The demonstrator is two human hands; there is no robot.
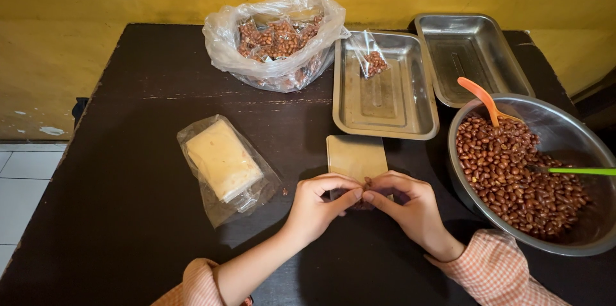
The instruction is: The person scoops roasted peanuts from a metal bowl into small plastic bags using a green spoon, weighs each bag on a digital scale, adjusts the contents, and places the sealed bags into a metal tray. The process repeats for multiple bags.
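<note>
A small clear packet of peanuts (362, 195) is pinched shut between the left hand (319, 206) and right hand (410, 206), at the near edge of a tan card (355, 155). Sealing appears in hand; steady fingertip pressure is judged necessary. Beyond lie a bowl of peanuts (564, 136), a steel tray (385, 97) holding one filled packet (372, 59), and a bag of packets (276, 40).

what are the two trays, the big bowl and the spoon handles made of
The two trays and the big bowl look like metal, likely stainless steel: grey, shiny, with soft reflections. The orange spoon handle and green handle seem plastic: bright, uniform colour and a smooth look.
</note>
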